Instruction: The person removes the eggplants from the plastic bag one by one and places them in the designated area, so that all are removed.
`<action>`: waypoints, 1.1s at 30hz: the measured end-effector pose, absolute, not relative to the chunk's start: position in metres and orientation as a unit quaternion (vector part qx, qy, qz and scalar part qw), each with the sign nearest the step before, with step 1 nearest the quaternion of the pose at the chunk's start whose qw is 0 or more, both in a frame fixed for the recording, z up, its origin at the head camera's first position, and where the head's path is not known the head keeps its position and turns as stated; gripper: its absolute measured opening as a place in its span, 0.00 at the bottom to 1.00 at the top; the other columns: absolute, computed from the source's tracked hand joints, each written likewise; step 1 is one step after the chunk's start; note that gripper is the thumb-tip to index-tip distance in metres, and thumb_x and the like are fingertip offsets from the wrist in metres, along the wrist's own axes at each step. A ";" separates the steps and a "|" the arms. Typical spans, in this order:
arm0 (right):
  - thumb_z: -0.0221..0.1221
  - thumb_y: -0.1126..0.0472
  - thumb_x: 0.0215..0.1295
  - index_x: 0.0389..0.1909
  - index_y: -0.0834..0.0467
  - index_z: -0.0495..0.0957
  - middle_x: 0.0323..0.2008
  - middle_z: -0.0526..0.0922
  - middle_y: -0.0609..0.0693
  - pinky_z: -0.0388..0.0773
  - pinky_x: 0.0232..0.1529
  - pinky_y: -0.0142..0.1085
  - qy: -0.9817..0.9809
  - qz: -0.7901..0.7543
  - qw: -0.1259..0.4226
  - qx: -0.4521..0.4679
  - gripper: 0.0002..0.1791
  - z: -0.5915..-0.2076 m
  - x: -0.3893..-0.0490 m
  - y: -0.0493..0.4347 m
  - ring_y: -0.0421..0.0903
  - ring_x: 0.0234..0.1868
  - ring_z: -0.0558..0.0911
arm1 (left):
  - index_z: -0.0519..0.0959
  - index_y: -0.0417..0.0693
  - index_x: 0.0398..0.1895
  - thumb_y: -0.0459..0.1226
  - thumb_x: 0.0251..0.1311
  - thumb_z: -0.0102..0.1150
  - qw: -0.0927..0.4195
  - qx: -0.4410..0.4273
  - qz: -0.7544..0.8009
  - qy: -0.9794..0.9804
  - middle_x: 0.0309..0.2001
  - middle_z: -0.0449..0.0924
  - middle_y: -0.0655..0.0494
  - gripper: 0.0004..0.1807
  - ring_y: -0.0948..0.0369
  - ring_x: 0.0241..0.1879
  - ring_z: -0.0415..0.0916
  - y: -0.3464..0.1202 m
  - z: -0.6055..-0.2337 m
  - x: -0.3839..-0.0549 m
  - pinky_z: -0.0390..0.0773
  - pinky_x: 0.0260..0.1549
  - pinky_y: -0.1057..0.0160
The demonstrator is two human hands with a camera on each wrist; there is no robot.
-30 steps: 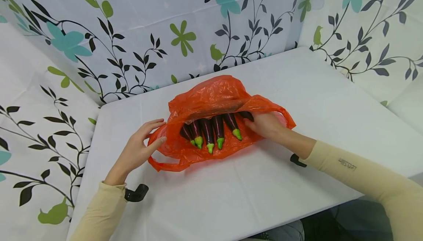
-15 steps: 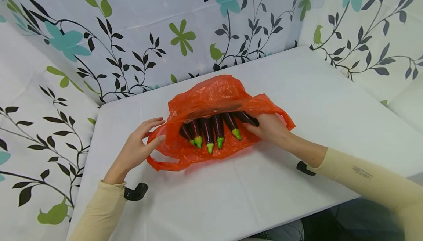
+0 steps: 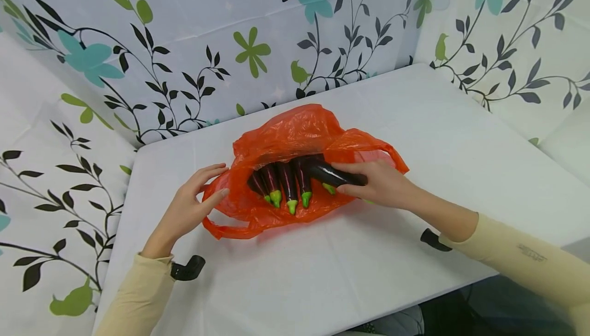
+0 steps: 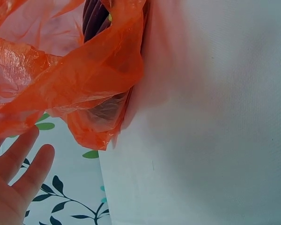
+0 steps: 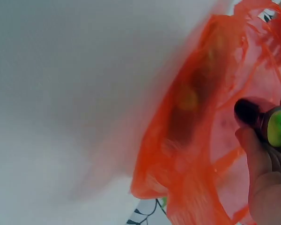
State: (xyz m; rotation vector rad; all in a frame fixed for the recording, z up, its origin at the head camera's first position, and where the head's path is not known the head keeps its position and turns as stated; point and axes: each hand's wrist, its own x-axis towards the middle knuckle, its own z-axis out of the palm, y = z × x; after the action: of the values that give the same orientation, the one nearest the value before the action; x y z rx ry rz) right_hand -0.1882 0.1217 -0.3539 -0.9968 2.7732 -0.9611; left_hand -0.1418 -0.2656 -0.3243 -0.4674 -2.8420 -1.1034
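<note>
An orange plastic bag [image 3: 286, 141] lies on its side with its mouth towards me. Inside it several dark purple eggplants [image 3: 288, 180] lie in a row, green stem ends facing out. My right hand [image 3: 384, 182] grips another eggplant [image 3: 334, 173] near its stem end, its far end still over the row at the bag mouth. In the right wrist view this eggplant's green cap [image 5: 278, 127] shows above the palm. My left hand [image 3: 186, 210] is at the bag's left edge, fingers [image 4: 30, 171] extended and fingertips right at the plastic.
A white table [image 3: 295, 274] bears the bag. Patterned cloth [image 3: 184, 44] with leaves and flowers hangs behind it and at the sides. One bag handle [image 3: 235, 232] loops out at the front left.
My right hand has drawn one eggplant out from the bag's right side, moving right and a little towards me. My left hand has stayed nearly still at the bag's edge.
</note>
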 end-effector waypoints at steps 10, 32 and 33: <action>0.64 0.50 0.55 0.60 0.44 0.71 0.30 0.79 0.42 0.70 0.20 0.29 0.879 -0.334 0.018 -0.340 0.29 -0.327 -0.176 0.141 0.40 0.24 0.71 | 0.67 0.46 0.62 0.39 0.61 0.55 0.021 -0.140 -0.348 -0.927 0.65 0.63 0.51 0.25 0.55 0.63 0.60 -0.259 -0.313 -0.136 0.69 0.56 0.46; 0.60 0.47 0.58 0.61 0.35 0.66 0.52 0.79 0.52 0.73 0.38 0.16 0.889 -0.422 -0.079 -0.159 0.28 -0.264 -0.202 0.188 0.39 0.44 0.82 | 0.65 0.53 0.64 0.41 0.61 0.56 0.019 -0.144 -0.348 -0.926 0.65 0.62 0.57 0.27 0.58 0.64 0.59 -0.271 -0.327 -0.143 0.69 0.56 0.47; 0.59 0.45 0.58 0.61 0.34 0.65 0.53 0.79 0.52 0.73 0.39 0.16 0.893 -0.420 -0.076 -0.144 0.29 -0.265 -0.205 0.191 0.41 0.46 0.82 | 0.65 0.55 0.64 0.41 0.60 0.56 0.021 -0.145 -0.348 -0.926 0.65 0.62 0.58 0.28 0.58 0.64 0.59 -0.273 -0.330 -0.144 0.68 0.56 0.45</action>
State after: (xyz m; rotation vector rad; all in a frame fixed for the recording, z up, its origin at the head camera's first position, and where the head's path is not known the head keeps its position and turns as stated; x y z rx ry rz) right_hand -0.2054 0.1907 -0.2651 -0.4764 2.9492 -1.3861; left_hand -0.1443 -0.2732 -0.3300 -0.4481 -2.8710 -1.0794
